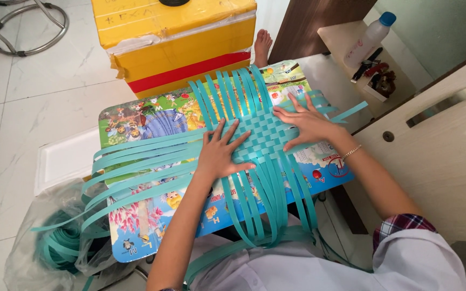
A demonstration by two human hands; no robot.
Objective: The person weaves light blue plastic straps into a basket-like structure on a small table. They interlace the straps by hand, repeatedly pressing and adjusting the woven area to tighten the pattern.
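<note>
1. There are 2 hands, 1 woven mat, 1 small surface, 1 yellow box, 1 white bottle and 1 clear bag.
2. The woven mat is made of many thin teal strips. They go over and under each other and make a tight checked square in the middle.
3. Loose strip ends stick out from all 4 sides of the square. There are too many to count well.
4. The mat lies flat on the surface, which has bright cartoon pictures on it. The woven square sits near the middle of the surface.
5. 1 set of strips runs from the yellow box toward the person. The other set runs across, from left to right. The long left ends curve down toward the clear bag on the floor, which holds more teal strips.
6. The left hand lies flat on the left edge of the woven square, fingers spread wide. It holds nothing.
7. The right hand lies flat on the right edge, fingers also spread wide, pressing the mat down.
8. The white bottle with a blue cap stands on a shelf well apart from the mat.
</note>
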